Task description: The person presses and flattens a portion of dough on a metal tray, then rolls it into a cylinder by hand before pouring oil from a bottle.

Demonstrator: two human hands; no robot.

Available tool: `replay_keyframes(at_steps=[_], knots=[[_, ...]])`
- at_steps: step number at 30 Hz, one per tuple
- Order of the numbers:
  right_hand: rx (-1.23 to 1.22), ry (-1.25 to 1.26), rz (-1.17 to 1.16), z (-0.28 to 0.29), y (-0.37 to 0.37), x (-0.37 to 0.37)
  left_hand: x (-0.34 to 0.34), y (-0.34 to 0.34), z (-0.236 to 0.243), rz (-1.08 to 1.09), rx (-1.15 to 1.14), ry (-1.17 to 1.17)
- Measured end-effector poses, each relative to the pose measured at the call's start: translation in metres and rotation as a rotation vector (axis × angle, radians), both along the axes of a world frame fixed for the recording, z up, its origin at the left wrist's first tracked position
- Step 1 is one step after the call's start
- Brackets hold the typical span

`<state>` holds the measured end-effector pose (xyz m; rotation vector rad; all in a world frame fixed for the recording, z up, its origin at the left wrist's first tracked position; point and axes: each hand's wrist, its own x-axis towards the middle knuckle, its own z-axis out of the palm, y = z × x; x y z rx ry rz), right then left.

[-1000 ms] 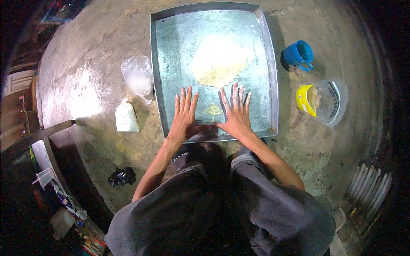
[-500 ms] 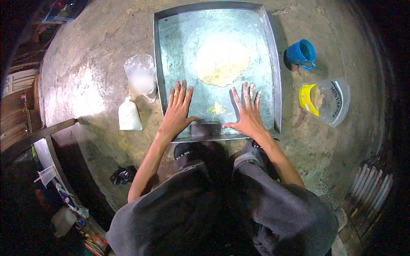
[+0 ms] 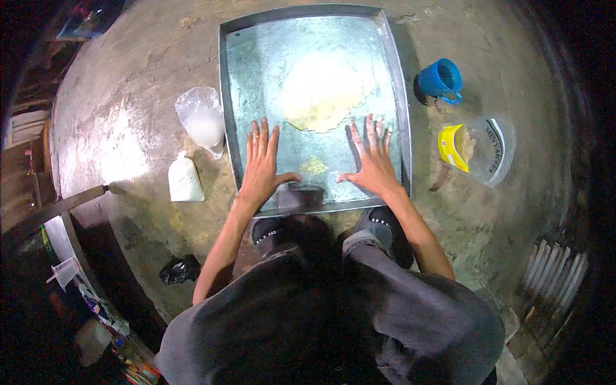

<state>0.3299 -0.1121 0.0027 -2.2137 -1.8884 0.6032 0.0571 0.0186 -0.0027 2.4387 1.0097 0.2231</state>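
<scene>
A shallow rectangular metal tray (image 3: 400,96) lies on the floor before my feet. Toward its far half is a flat, pale yellow sheet of dough (image 3: 321,96), partly washed out by glare. A little patch of pale crumbs (image 3: 314,167) sits nearer, between my hands. My left hand (image 3: 261,163) rests palm down near the tray's left wall, fingers stretched, thumb pointing inward. Near the right wall my right hand (image 3: 374,160) mirrors it, fingers spread, fingertips whitish. Neither hand holds anything, and both are apart from the dough sheet.
Left of the tray stand a clear plastic bag (image 3: 204,125) with white contents and a tied bag of white powder (image 3: 185,178). A black plastic bag (image 3: 180,269) lies nearer. On the right are a blue mug (image 3: 440,81) and a clear-and-yellow packet (image 3: 454,147).
The view has shifted, so the tray and floor items appear slightly farther left. My right hand is somewhat closer to the tray's right wall. The crumb patch looks smaller and more broken up.
</scene>
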Motion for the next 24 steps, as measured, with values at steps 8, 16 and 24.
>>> replay_keyframes(at_steps=[8, 16, 24], knots=[[0.143, 0.015, -0.001, -0.015, 0.024, -0.026, 0.017, -0.022, -0.005, -0.045, -0.006, 0.132], [0.11, 0.013, -0.04, 0.0, -0.001, -0.011, 0.019, -0.021, -0.015, 0.022, 0.028, 0.013], [0.106, -0.035, -0.052, -0.011, 0.011, -0.031, 0.01, -0.025, 0.0, 0.13, 0.008, -0.009]])
